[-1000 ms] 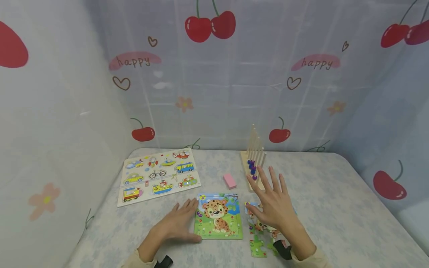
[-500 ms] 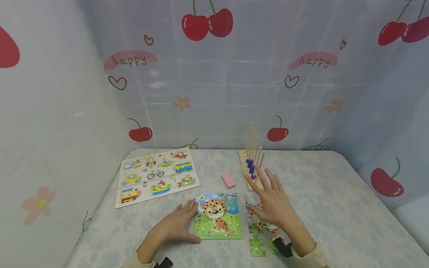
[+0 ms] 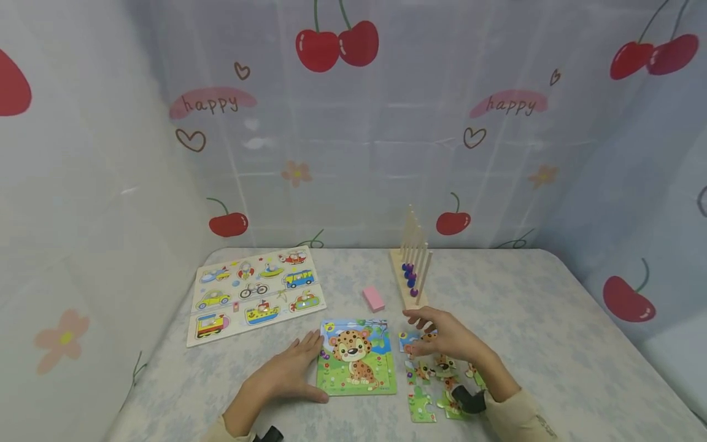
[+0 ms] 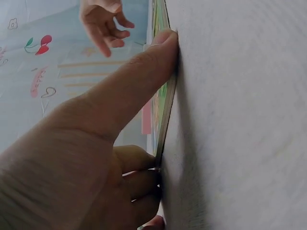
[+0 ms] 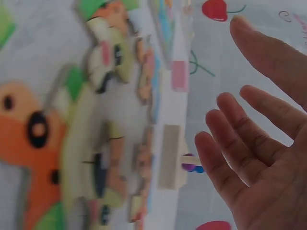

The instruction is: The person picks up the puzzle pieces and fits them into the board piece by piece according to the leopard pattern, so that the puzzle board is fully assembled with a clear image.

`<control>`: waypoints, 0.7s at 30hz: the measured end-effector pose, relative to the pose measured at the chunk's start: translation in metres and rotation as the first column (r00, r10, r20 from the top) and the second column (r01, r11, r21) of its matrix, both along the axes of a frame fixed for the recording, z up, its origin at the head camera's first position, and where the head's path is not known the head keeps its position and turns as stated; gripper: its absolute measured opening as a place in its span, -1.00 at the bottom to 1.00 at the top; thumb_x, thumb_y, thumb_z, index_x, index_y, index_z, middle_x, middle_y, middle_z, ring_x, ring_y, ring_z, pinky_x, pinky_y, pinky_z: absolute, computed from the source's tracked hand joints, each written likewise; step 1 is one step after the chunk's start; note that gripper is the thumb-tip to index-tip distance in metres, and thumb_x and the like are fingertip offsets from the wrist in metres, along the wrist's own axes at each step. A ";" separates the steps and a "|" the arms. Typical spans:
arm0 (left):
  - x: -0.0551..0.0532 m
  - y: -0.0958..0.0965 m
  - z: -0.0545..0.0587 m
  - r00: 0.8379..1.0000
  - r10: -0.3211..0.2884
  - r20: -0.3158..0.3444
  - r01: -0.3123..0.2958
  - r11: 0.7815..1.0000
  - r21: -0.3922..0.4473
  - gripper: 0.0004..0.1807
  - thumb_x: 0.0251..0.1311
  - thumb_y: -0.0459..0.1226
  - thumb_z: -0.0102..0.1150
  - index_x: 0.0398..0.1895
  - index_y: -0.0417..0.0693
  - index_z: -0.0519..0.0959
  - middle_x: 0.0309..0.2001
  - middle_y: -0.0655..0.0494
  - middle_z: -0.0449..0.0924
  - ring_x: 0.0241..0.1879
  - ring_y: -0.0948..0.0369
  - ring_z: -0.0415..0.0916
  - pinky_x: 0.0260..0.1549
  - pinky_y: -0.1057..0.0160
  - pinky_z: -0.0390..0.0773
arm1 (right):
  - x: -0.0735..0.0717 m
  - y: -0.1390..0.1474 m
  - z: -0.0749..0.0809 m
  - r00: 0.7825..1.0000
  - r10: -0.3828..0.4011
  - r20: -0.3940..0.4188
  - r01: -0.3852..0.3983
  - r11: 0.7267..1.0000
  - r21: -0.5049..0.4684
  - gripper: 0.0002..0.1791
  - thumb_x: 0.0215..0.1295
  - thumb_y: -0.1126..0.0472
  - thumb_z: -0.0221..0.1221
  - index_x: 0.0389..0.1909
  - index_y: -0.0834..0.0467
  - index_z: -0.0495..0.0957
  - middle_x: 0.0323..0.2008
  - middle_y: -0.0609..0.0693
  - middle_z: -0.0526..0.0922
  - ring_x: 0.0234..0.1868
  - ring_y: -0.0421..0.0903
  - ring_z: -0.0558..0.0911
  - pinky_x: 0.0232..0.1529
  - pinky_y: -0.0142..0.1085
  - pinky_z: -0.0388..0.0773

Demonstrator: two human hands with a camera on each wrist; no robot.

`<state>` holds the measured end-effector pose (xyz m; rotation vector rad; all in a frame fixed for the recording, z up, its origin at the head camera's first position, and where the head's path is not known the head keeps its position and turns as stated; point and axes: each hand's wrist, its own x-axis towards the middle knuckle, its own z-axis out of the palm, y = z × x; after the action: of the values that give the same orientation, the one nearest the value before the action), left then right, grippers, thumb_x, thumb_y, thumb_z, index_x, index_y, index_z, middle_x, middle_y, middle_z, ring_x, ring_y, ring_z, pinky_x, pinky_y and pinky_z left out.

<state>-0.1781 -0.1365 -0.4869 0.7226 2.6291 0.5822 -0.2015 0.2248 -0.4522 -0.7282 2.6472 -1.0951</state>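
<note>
My left hand lies along the left side of a square leopard picture puzzle. Its fingertips touch the left edge, and the straight thumb is at the near corner; the left wrist view shows the thumb against the board's thin edge. To the right, several loose jigsaw pieces with leopard and grass parts are spread on the table. Over them hovers my right hand, fingers loosely bent and apart, holding nothing. In the right wrist view the palm faces the camera, and the pieces below look blurred.
A vehicle picture board lies at the back left. Behind the leopard puzzle sits a pink block. A wooden peg stand with purple and blue beads stands behind the loose pieces. A cherry-patterned curtain encloses the table.
My right hand has come down and back from near the peg stand toward the loose pieces, its spread fingers now more bent. The left hand stays at the puzzle. The head view shifts slightly.
</note>
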 end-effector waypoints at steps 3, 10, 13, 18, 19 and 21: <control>0.001 -0.001 -0.001 1.000 0.000 -0.001 0.000 1.000 0.006 0.33 -0.23 0.37 0.36 0.50 -0.23 0.07 0.55 -0.15 -0.05 0.55 -0.05 -0.10 0.49 -0.14 0.04 | -0.004 0.002 -0.010 0.998 0.005 0.058 -0.006 1.000 0.019 -0.24 0.08 0.13 0.42 0.32 0.18 0.39 0.06 0.11 0.57 -0.04 0.02 0.53 -0.12 -0.20 0.62; 0.001 -0.001 -0.003 1.000 -0.004 -0.007 0.004 1.000 0.007 0.33 -0.24 0.37 0.36 0.51 -0.22 0.07 0.55 -0.14 -0.04 0.55 -0.05 -0.10 0.50 -0.14 0.02 | -0.011 0.006 -0.022 0.997 0.015 0.076 -0.019 0.999 0.050 -0.27 0.00 0.07 0.47 0.22 0.21 0.48 0.12 0.13 0.58 0.05 0.10 0.58 -0.08 -0.16 0.64; 0.000 -0.002 -0.004 1.000 -0.002 -0.006 0.002 1.000 -0.002 0.34 -0.25 0.39 0.34 0.51 -0.21 0.07 0.55 -0.13 -0.05 0.55 -0.05 -0.10 0.50 -0.13 0.01 | -0.013 0.007 -0.025 0.996 0.014 0.086 -0.019 0.998 0.067 -0.33 0.03 0.07 0.45 0.18 0.20 0.51 0.11 0.11 0.60 0.11 0.13 0.59 0.00 -0.10 0.64; 0.000 -0.002 -0.004 1.000 -0.001 -0.009 0.001 1.000 -0.004 0.34 -0.26 0.40 0.34 0.51 -0.20 0.07 0.55 -0.13 -0.05 0.55 -0.04 -0.10 0.50 -0.13 0.02 | -0.015 0.006 -0.025 0.995 0.000 0.097 -0.010 0.995 0.099 -0.44 0.05 0.09 0.44 0.11 0.14 0.57 0.05 0.02 0.62 0.04 0.02 0.60 -0.06 -0.20 0.64; 0.000 -0.002 -0.004 1.000 -0.002 -0.010 0.002 1.000 -0.002 0.34 -0.26 0.39 0.34 0.51 -0.21 0.07 0.55 -0.13 -0.04 0.55 -0.05 -0.09 0.50 -0.13 0.02 | -0.016 0.005 -0.025 0.995 0.000 0.099 -0.010 0.995 0.100 -0.46 0.05 0.11 0.45 0.09 0.13 0.58 0.03 0.00 0.63 0.01 -0.02 0.60 -0.08 -0.24 0.64; 0.000 -0.002 -0.004 1.000 -0.004 -0.011 0.004 1.000 0.000 0.34 -0.26 0.39 0.34 0.51 -0.21 0.07 0.55 -0.13 -0.04 0.55 -0.05 -0.09 0.50 -0.13 0.02 | -0.016 0.005 -0.025 0.995 0.001 0.098 -0.011 0.995 0.102 -0.50 0.05 0.12 0.44 0.05 0.11 0.60 0.00 -0.02 0.63 -0.05 -0.09 0.59 -0.14 -0.31 0.62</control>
<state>-0.1785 -0.1384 -0.4909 0.7326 2.6369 0.5795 -0.2178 0.2303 -0.4774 -0.6458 2.5950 -0.9596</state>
